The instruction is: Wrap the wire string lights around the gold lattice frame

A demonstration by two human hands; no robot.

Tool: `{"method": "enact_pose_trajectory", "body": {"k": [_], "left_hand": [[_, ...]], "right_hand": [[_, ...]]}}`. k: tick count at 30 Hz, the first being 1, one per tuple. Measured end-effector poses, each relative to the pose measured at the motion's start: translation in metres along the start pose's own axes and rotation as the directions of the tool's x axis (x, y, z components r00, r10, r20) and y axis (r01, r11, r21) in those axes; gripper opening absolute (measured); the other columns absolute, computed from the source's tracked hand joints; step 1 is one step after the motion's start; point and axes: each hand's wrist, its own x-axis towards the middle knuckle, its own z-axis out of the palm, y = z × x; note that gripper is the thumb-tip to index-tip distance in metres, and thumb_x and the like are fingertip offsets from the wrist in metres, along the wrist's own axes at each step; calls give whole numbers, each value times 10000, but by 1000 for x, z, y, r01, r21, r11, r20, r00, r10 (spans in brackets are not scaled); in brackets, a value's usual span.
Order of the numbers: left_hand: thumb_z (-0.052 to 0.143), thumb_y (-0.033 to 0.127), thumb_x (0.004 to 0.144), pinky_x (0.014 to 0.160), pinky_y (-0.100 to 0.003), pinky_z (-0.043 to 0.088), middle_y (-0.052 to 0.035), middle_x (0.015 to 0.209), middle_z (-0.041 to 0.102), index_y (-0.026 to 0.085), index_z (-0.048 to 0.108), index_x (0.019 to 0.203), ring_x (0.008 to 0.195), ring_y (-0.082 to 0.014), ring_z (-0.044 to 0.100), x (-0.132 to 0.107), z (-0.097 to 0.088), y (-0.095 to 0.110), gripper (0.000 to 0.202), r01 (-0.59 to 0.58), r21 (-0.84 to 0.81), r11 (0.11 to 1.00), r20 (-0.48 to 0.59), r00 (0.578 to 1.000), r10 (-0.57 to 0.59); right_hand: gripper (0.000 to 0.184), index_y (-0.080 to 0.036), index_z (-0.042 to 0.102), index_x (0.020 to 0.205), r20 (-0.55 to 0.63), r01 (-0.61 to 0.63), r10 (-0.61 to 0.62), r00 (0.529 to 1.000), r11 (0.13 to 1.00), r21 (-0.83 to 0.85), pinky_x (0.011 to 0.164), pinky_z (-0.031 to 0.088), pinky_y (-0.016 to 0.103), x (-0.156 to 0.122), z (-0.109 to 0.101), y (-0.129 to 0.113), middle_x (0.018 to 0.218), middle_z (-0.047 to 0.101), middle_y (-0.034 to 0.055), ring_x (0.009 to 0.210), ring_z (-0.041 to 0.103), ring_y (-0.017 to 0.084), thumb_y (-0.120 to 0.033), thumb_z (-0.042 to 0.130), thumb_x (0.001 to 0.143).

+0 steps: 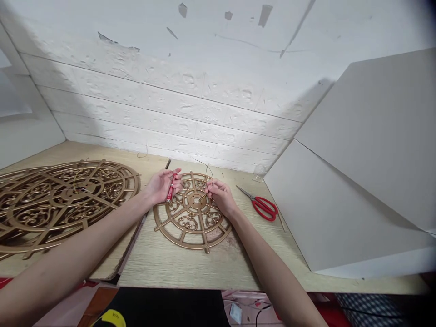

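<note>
Over gold disc (192, 215): left hand (161, 186) grips red tube (170, 188), right hand (222, 198) pinches wire (208, 172).

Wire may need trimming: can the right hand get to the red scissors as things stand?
Probably yes: the red scissors lie just beside the right hand with nothing between, though that hand is pinching a thin wire.

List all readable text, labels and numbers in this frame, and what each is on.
Nothing reads clearly.
Yellow object at the bottom edge: a few dark characters, too blurred to read.
Red tube in the left hand: pale print, too small to read.
Red scissors, gold fretwork disc, thin wire pinched by the right hand: no markings seen.
</note>
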Motion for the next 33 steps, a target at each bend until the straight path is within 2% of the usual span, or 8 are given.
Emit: {"method": "enact_pose_trajectory", "body": {"k": [5,8,11,16,20,23,28,33], "left_hand": [[472,57,704,433,-200,360,-10,643,422,152,495,852,497,-113,400,1,0,1,177,-61,100,993,-19,998,63],[446,-3,643,427,-189,346,-6,640,422,158,463,814,489,-104,393,0,1,-6,235,-65,186,980,-36,997,73],[423,-40,593,414,-174,321,2,629,416,161,429,768,470,-88,370,-1,3,-17,267,-102,204,974,-27,994,110],[454,-30,646,406,-169,332,-14,684,488,153,478,840,482,-85,391,-1,4,-29,267,-152,282,947,-40,985,170],[498,-17,658,355,-133,216,-20,685,507,125,533,925,459,-62,365,2,-1,-32,304,-143,345,928,19,989,145],[552,7,674,347,-125,183,-12,673,516,108,579,970,437,-41,328,2,-4,-35,314,-131,426,895,69,991,112],[686,85,696,366,-120,191,-22,710,556,116,634,1038,465,-29,366,-3,-4,-39,347,-149,548,823,141,986,85],[763,202,714,364,-115,186,22,648,500,130,648,986,446,-15,331,-7,-3,-40,304,-179,563,807,191,978,84]], "right_hand": [[205,-205,615,748,109,-42,32,994,995,85,491,359,258,-5,-1,-10,614,565,-25,484,430,108,-234,687,558],[183,-199,628,744,84,-28,18,996,993,116,483,356,250,-5,0,-8,640,579,-19,488,449,104,-242,696,579],[186,-191,655,782,58,-20,14,998,995,100,488,371,235,-2,0,-2,670,604,-17,490,474,91,-283,736,643],[272,-191,692,865,40,1,1,999,998,-61,482,368,222,-2,4,2,698,636,-15,474,471,73,-425,739,736],[307,-184,683,821,99,15,10,995,969,-246,480,378,229,-8,12,0,668,645,-2,483,490,92,-477,729,745],[323,-176,665,784,148,47,8,989,930,-364,470,373,231,-11,15,-2,627,627,-5,477,485,99,-493,719,751],[312,-187,652,814,147,76,-18,989,912,-403,472,383,229,-12,15,0,623,617,-12,481,488,105,-499,663,807],[255,-193,686,830,201,226,-136,970,809,-543,502,370,243,-16,18,3,614,603,-11,513,490,118,-440,627,856]]}}
